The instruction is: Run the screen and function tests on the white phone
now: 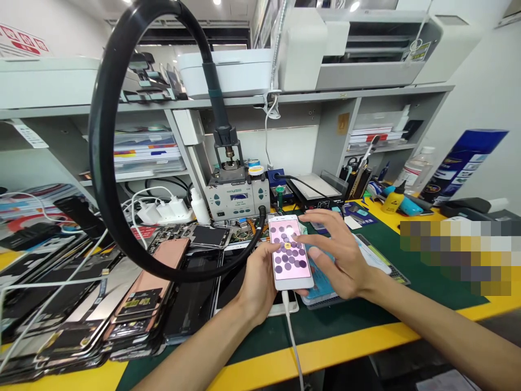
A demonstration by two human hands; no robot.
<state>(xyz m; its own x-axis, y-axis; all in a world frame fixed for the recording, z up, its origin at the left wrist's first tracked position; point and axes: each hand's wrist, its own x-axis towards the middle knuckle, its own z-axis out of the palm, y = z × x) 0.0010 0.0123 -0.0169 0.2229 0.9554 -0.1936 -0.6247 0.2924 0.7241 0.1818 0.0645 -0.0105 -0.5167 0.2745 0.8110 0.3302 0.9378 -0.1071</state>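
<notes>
Works over a green mat (431,296), beside stacked phone parts (140,304). Grasps in the left hand (258,279), with the right hand (342,255) loosely spread and empty alongside, a white smartphone (293,284) above the mat. Cannot tell about fingertip contact with the pink screen (290,259). Joined below to a white cable (289,320).

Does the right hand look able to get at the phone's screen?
Probably yes: the left hand holds the phone screen-up, its thumb overlapping only the left edge, and the right hand has fingers over the screen.
</notes>
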